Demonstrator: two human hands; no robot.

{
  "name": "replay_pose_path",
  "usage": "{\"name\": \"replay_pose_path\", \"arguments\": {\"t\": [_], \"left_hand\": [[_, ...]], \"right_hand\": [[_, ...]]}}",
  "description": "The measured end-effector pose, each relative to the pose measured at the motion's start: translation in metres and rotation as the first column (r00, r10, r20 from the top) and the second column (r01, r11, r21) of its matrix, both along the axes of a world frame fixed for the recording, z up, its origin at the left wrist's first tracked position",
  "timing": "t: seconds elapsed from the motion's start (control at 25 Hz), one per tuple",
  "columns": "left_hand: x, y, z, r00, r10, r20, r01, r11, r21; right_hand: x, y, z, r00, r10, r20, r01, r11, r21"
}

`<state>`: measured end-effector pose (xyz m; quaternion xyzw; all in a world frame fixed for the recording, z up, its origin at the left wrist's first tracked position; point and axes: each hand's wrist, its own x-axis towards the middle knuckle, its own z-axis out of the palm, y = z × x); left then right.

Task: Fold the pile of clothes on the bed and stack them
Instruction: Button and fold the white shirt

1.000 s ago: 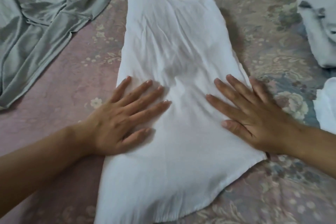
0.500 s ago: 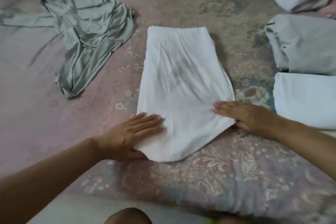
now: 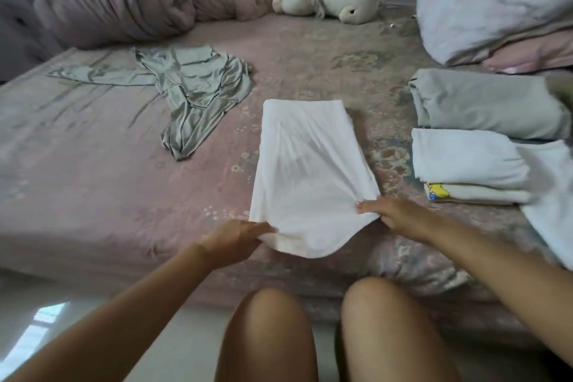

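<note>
Both hands now pinching the near corners of the folded white cotton garment [image 3: 307, 174] on the pink floral bedspread [image 3: 93, 195], left hand [image 3: 235, 237] at the near-left corner, right hand [image 3: 393, 215] at the near-right, no longer pressed flat with fingers spread. Near hem lifted slightly and bunched. Crumpled grey-green satin top [image 3: 198, 93] lying unfolded to the left, stack of folded white and grey clothes [image 3: 471, 152] to the right.
</note>
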<state>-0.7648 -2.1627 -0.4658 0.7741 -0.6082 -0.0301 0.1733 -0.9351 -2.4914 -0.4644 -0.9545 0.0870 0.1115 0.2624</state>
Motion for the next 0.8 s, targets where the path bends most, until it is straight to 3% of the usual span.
{"name": "replay_pose_path", "arguments": {"t": [0.12,0.2,0.28,0.36,0.44,0.56,0.64,0.72,0.76,0.8], "left_hand": [[-0.013,-0.008,0.030,0.922,0.214,-0.322,-0.201,0.977,0.075],[0.007,-0.034,0.043,0.776,0.402,-0.485,-0.377,0.913,0.154],[0.034,-0.059,0.044,0.637,0.492,-0.594,-0.512,0.846,0.152],[0.043,-0.068,0.033,0.499,0.540,-0.677,-0.620,0.769,0.156],[0.038,-0.071,0.016,0.439,0.550,-0.710,-0.693,0.711,0.122],[0.025,-0.073,0.010,0.483,0.492,-0.724,-0.758,0.649,-0.065],[0.019,-0.064,0.008,0.610,0.506,-0.610,-0.748,0.622,-0.233],[0.003,-0.048,0.004,0.711,0.558,-0.428,-0.702,0.606,-0.375],[-0.008,-0.042,0.004,0.780,0.551,-0.296,-0.624,0.652,-0.431],[-0.016,-0.039,0.001,0.864,0.487,-0.126,-0.489,0.754,-0.439]], "right_hand": [[-0.015,0.018,0.021,0.998,-0.063,0.003,0.063,0.995,0.079],[-0.001,0.022,0.032,0.951,-0.264,0.163,0.223,0.947,0.232],[0.022,0.015,0.031,0.841,-0.473,0.261,0.374,0.859,0.350],[0.036,0.009,0.021,0.813,-0.540,0.220,0.475,0.832,0.285],[0.038,0.006,0.010,0.839,-0.524,0.147,0.514,0.851,0.103],[0.028,0.015,0.006,0.846,-0.530,0.054,0.533,0.844,-0.057],[0.023,0.022,0.010,0.848,-0.494,0.193,0.529,0.815,-0.237],[0.019,0.028,-0.001,0.847,-0.153,0.509,0.440,0.738,-0.511],[0.019,0.033,-0.007,0.821,0.074,0.567,0.333,0.744,-0.579],[0.021,0.037,-0.015,0.805,0.253,0.536,0.161,0.777,-0.609]]}}
